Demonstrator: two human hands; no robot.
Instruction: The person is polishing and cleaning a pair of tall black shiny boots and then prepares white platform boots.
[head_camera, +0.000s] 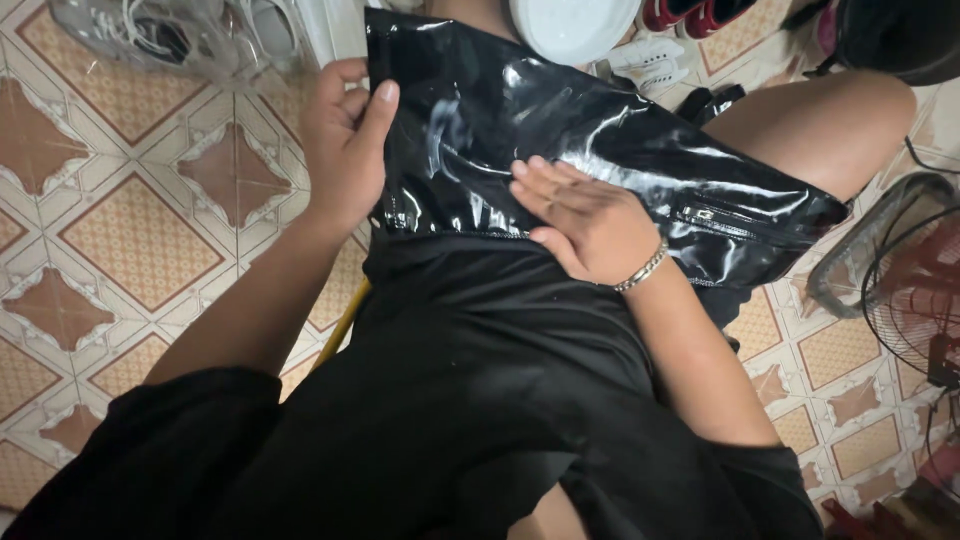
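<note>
1. The glossy black boot (560, 140) lies across your lap, so both hands can reach it.
2. Your right hand (585, 220) presses flat, fingers spread, steadying it.
3. Your left hand (345, 145) pinches its edge, keeping it taut.
4. A fan (915, 290) stands on the tiled floor (130, 230).
</note>
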